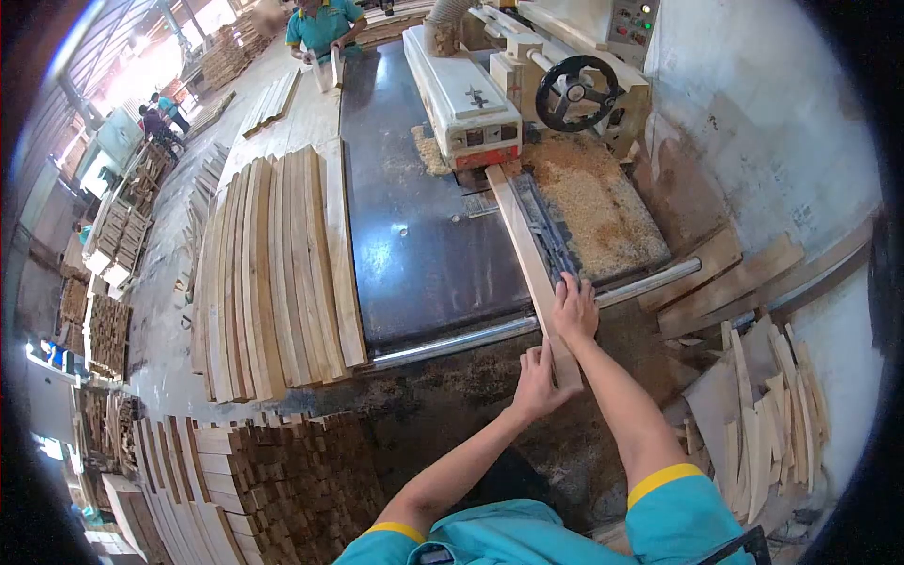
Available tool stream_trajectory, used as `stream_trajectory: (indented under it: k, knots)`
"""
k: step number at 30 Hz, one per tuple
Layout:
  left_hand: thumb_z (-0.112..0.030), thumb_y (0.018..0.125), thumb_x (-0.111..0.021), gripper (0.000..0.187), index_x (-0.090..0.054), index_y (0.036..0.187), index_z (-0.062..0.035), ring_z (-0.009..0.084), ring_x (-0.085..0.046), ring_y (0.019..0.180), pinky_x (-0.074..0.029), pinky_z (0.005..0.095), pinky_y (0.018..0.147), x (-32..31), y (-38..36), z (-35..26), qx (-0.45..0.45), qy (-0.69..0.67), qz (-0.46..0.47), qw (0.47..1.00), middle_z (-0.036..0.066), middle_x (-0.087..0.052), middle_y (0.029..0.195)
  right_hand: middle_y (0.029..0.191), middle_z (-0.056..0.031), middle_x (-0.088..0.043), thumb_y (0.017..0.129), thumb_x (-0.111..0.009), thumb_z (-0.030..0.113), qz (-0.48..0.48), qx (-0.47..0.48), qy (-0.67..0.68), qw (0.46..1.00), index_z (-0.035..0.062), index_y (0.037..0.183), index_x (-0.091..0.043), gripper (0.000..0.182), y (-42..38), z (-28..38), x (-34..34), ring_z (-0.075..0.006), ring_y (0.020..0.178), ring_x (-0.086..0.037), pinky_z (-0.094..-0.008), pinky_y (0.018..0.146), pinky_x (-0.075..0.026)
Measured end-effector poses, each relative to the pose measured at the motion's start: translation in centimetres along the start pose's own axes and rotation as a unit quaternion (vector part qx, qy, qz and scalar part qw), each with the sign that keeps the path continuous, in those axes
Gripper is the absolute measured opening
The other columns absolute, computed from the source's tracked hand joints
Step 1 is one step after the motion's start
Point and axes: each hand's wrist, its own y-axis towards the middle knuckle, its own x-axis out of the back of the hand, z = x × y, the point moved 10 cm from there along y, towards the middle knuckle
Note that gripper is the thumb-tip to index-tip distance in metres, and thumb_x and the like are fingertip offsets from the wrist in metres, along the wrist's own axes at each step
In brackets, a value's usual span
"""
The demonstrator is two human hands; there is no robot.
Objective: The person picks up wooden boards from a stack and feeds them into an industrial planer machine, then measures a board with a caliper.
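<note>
Left fingers: the left hand [537, 384] is curled in around the near end of the board [522, 235], fingertips up against its left side, little gap showing.
Right fingers: the right hand [575, 309] lies farther up the board, fingers bent and slightly parted at its right edge; can't tell whether the thumb closes a grip.
Board: runs away from both hands, over the metal roller [461, 340], its far end at the mouth of the machine [471, 108].
Beyond the fingers: dark table [428, 268] ahead and left; metal strips [544, 226] just beyond the right fingertips; sawdust [603, 212] farther out, right of them; handwheel [576, 92] above that.
Left of the fingers: long boards [282, 273] side by side; a co-worker [325, 26] far off past them.
Hazard, skew: uneven pressure from the two hands could swing the board off line, I judge, and jam it at the mouth.
Hazard, pinch: right fingertips sit near the strips; a sudden pull or kick could drag them against metal.
Hidden: the board's far tip and whatever is inside the machine; the undersides of both hands. Co-worker cut off by the frame's top.
</note>
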Motion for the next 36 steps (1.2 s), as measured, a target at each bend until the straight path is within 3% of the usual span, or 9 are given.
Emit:
stream_trajectory:
  k: [2, 6, 12, 17, 20, 22, 26, 32, 36]
  knots:
    - [-0.045, 0.074, -0.093, 0.123, -0.025, 0.155, 0.0172, 0.0467, -0.047, 0.119, -0.043, 0.0546, 0.106, -0.2, -0.5, -1.8, -0.095, 0.071, -0.006, 0.993, 0.031, -0.046, 0.134, 0.134, -0.0203, -0.056, 0.109, -0.046, 0.044, 0.004, 0.0, 0.001, 1.0, 0.0202, 0.143, -0.057, 0.042, -0.4, 0.0, 0.0, -0.0412, 0.127, -0.055, -0.0559, 0.104, -0.046]
    - [-0.055, 0.075, -0.088, 0.125, -0.025, 0.152, 0.0211, 0.0491, -0.044, 0.124, -0.04, 0.0557, 0.11, -1.1, 0.8, -0.5, -0.076, 0.108, 0.041, 0.99, 0.033, -0.044, 0.138, 0.132, -0.0206, -0.057, 0.109, -0.047, 0.043, 0.01, 0.001, -0.015, 1.0, 0.0187, 0.142, -0.057, 0.043, -0.1, 0.3, 0.2, -0.0414, 0.126, -0.056, -0.0557, 0.101, -0.047]
    - [-0.062, 0.077, -0.084, 0.124, -0.029, 0.149, 0.0226, 0.0476, -0.047, 0.12, -0.04, 0.0546, 0.109, 0.7, 5.5, 0.3, -0.12, 0.206, 0.02, 0.971, 0.032, -0.047, 0.133, 0.131, -0.0219, -0.057, 0.109, -0.048, 0.04, -0.014, 0.026, -0.022, 0.999, 0.0185, 0.142, -0.056, 0.041, -0.2, 0.5, 0.3, -0.0415, 0.125, -0.056, -0.0554, 0.1, -0.047]
    - [-0.05, 0.073, -0.086, 0.118, -0.029, 0.148, 0.0229, 0.0453, -0.048, 0.116, -0.042, 0.0521, 0.106, 2.1, 11.5, 2.7, -0.109, 0.272, 0.04, 0.955, 0.03, -0.048, 0.127, 0.133, -0.0235, -0.056, 0.109, -0.047, 0.039, -0.004, 0.021, -0.012, 1.0, 0.0188, 0.144, -0.055, 0.041, 0.0, 0.6, 0.4, -0.0437, 0.125, -0.056, -0.057, 0.101, -0.047]
    - [-0.051, 0.068, -0.087, 0.116, -0.036, 0.143, 0.0217, 0.0444, -0.052, 0.113, -0.045, 0.0498, 0.101, 3.7, 13.4, 2.6, -0.138, 0.234, -0.011, 0.962, 0.03, -0.051, 0.124, 0.135, -0.0257, -0.055, 0.11, -0.047, 0.039, 0.005, 0.018, -0.016, 1.0, 0.0191, 0.146, -0.054, 0.042, 0.0, 0.6, 0.5, -0.0465, 0.126, -0.055, -0.0584, 0.103, -0.045]
    - [-0.054, 0.071, -0.087, 0.118, -0.035, 0.144, 0.0224, 0.045, -0.052, 0.114, -0.045, 0.0496, 0.102, 4.1, 15.0, 3.1, -0.13, 0.243, -0.001, 0.961, 0.031, -0.052, 0.123, 0.138, -0.0271, -0.054, 0.11, -0.046, 0.04, 0.018, 0.011, -0.01, 1.0, 0.0195, 0.148, -0.052, 0.044, 0.0, 0.7, 0.5, -0.0484, 0.129, -0.053, -0.0594, 0.105, -0.044]
    - [-0.062, 0.074, -0.085, 0.121, -0.035, 0.145, 0.0216, 0.0456, -0.051, 0.117, -0.043, 0.0508, 0.105, 5.4, 18.1, 3.9, -0.134, 0.234, -0.018, 0.963, 0.031, -0.053, 0.127, 0.141, -0.027, -0.053, 0.111, -0.045, 0.04, 0.023, 0.01, 0.004, 1.0, 0.0201, 0.15, -0.05, 0.045, 0.2, 0.6, 0.2, -0.0481, 0.132, -0.052, -0.0606, 0.106, -0.043]
    - [-0.062, 0.066, -0.09, 0.131, -0.031, 0.15, 0.0197, 0.047, -0.049, 0.125, -0.041, 0.0522, 0.11, 6.8, 23.0, 6.5, -0.101, 0.217, -0.02, 0.971, 0.03, -0.052, 0.133, 0.144, -0.0262, -0.051, 0.113, -0.041, 0.041, 0.052, -0.011, -0.022, 0.998, 0.0223, 0.155, -0.044, 0.046, 0.1, 0.4, -0.2, -0.0469, 0.135, -0.05, -0.061, 0.107, -0.043]
    - [-0.062, 0.066, -0.092, 0.132, -0.029, 0.157, 0.0094, 0.0492, -0.046, 0.129, -0.039, 0.0573, 0.111, 7.7, 25.1, 8.0, -0.024, 0.164, -0.005, 0.986, 0.03, -0.049, 0.139, 0.148, -0.0263, -0.048, 0.114, -0.04, 0.041, 0.075, -0.021, -0.013, 0.997, 0.023, 0.155, -0.043, 0.045, 0.1, 0.5, -0.4, -0.0466, 0.138, -0.048, -0.0597, 0.108, -0.043]
